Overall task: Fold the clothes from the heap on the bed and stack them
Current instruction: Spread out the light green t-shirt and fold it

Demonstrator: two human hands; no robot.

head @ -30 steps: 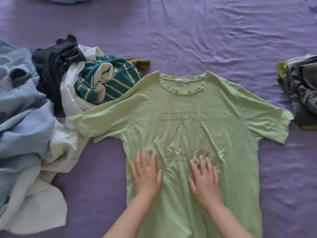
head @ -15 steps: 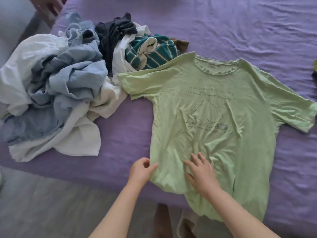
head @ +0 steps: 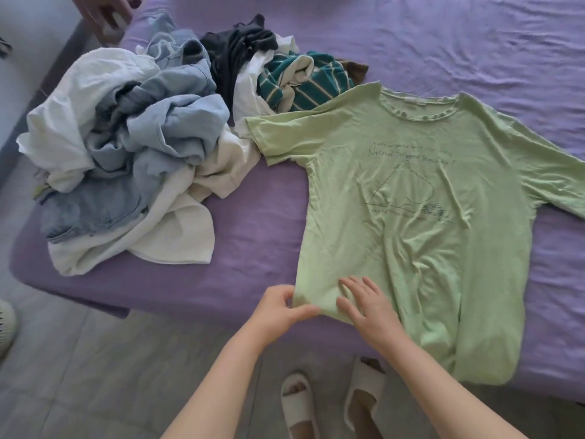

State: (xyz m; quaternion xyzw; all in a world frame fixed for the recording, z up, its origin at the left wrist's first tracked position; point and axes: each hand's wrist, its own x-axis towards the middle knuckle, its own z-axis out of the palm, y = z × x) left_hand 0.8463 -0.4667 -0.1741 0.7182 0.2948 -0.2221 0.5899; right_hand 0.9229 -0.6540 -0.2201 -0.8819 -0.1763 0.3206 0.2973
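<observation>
From my remote seat, a green T-shirt (head: 411, 198) lies face up at centre right of the frame on the purple bed (head: 253, 255), its hem hanging over the near edge. My left hand (head: 278, 307) pinches the hem's lower left corner; my right hand (head: 368, 307) presses flat beside it, fingers spread. The heap (head: 126, 147) sits upper left, apparently touching one sleeve.
</observation>
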